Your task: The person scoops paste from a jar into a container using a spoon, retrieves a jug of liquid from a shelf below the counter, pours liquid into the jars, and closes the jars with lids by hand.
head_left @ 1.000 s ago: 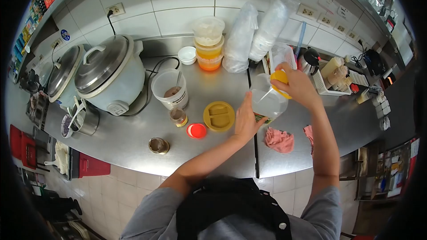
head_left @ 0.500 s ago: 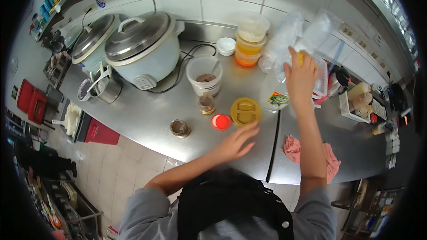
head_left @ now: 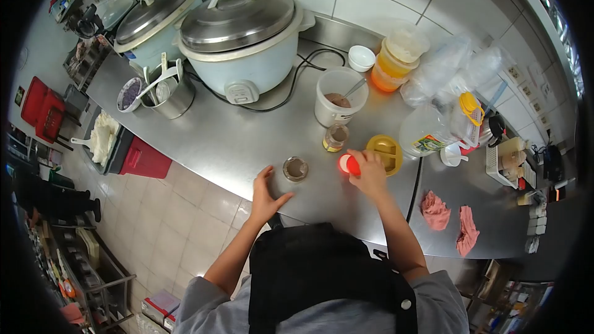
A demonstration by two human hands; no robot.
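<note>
My right hand [head_left: 371, 179] has its fingers on the right edge of a red lid [head_left: 344, 163], gripping it at the counter. My left hand [head_left: 266, 198] is open, thumb and fingers spread just left of and below a small glass jar [head_left: 295, 169] with brown contents. Its fingers seem apart from the glass. A second jar [head_left: 336, 138] with a yellow label stands behind the red lid. The round yellow lid [head_left: 385, 153] lies right beside my right hand. Farther back is a white tub [head_left: 340, 106] of brown powder with a utensil in it.
Two large rice cookers [head_left: 241, 43] stand at the back left, a cord trailing behind. A metal pot [head_left: 175, 100] holds utensils. A clear jug [head_left: 424, 133] with a yellow cap, stacked orange tubs [head_left: 394, 65] and pink cloths [head_left: 435, 210] are to the right.
My right hand has come down from the jug's top to the red lid. My left hand has moved left, from near the yellow lid to beside the front jar. The view has shifted.
</note>
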